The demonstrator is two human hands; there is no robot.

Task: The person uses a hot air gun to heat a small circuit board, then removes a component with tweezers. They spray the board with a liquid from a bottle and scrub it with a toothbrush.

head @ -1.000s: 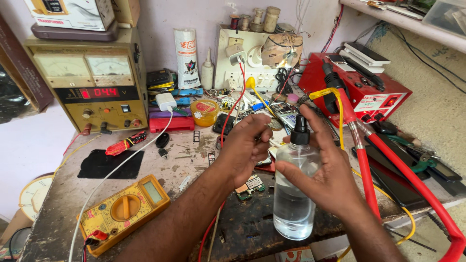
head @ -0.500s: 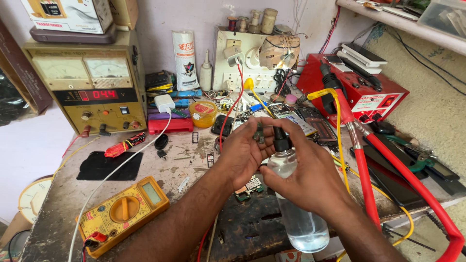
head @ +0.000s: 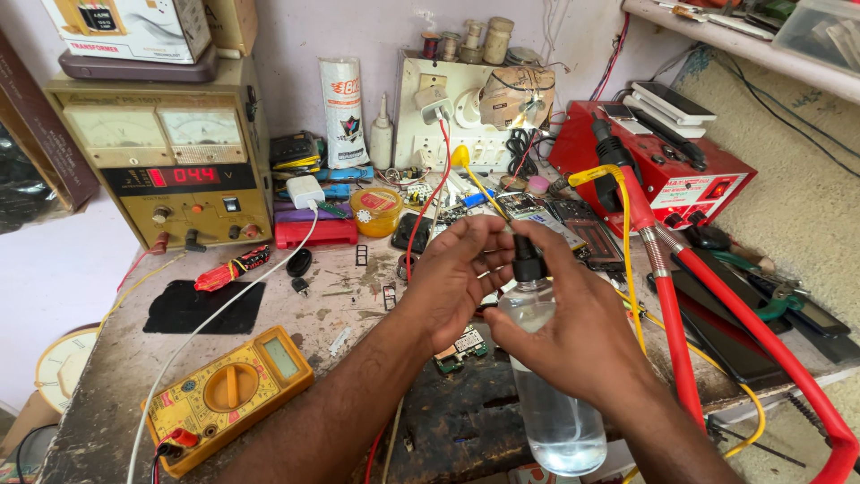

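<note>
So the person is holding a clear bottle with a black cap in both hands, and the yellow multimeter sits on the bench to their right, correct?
Not quite. The head view shows the yellow multimeter on the bench to the person's left, not their right. The rest holds: the right hand grips the clear bottle, and the left hand has its fingers at the black cap.

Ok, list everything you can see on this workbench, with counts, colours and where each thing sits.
clear plastic spray bottle: one, black nozzle, held front centre
yellow handheld multimeter: one, front left
beige bench power supply: one, red digits lit, back left
red soldering station box: one, back right
small green circuit board: one, under the hands
round yellow tape roll: one, back centre
left hand: at the bottle's nozzle
right hand: wrapped round the bottle
</note>
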